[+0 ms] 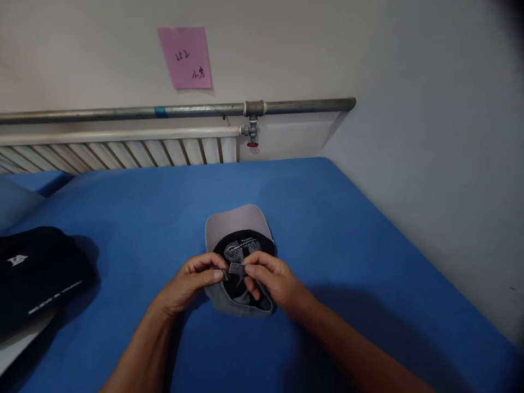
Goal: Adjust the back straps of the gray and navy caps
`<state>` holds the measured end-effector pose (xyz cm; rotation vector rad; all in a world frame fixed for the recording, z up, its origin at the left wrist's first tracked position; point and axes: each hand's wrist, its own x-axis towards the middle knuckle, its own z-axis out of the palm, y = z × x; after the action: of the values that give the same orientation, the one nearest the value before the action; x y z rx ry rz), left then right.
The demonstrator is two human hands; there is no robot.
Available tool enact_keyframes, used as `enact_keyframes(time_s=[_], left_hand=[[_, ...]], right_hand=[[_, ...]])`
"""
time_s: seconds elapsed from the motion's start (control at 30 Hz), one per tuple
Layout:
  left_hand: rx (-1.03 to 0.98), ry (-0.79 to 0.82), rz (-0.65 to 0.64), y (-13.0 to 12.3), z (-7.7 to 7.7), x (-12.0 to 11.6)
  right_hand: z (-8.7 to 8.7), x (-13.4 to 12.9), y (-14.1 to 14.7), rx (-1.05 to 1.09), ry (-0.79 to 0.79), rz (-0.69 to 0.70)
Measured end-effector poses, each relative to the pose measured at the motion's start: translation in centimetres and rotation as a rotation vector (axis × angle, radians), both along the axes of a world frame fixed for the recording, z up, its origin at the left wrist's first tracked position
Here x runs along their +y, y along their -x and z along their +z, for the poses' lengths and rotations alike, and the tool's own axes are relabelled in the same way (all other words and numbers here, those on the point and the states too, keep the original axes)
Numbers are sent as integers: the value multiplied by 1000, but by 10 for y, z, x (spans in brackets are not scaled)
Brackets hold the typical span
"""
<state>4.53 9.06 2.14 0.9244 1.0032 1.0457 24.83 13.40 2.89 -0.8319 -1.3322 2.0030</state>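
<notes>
A grey baseball cap (239,221) lies on the blue-covered surface with its hollow side up and its brim pointing away from me. Dark lining and raised lettering show inside it. My left hand (192,279) pinches one end of the cap's back strap between thumb and forefinger. From the other side, my right hand (272,275) pinches the grey strap tab (236,268), whose free end points left. A small gap separates the two strap ends. Some of my right fingers reach into the cap's opening.
Black folded fabric with white lettering (41,273) lies at the left on the blue cover (311,218). A radiator (164,150), a metal pipe (196,111) and a red-handled valve (252,134) run along the back wall. Pink paper (186,57) hangs above.
</notes>
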Motion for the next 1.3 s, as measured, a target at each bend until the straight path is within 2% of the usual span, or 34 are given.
enact_keyframes(time_s=[0.27, 0.5, 0.77, 1.03, 1.3], left_hand=[[28, -10, 34, -2, -1, 0], [-13, -20, 14, -4, 2, -1], [25, -22, 41, -3, 1, 0], [51, -20, 2, -2, 0, 0], [85, -5, -12, -3, 3, 0]], right_hand=[[2, 2, 3, 24, 181, 53], [5, 5, 2, -6, 291, 27], [8, 5, 2, -58, 301, 92], [7, 8, 2, -125, 311, 161], [9, 6, 5, -172, 278, 162]])
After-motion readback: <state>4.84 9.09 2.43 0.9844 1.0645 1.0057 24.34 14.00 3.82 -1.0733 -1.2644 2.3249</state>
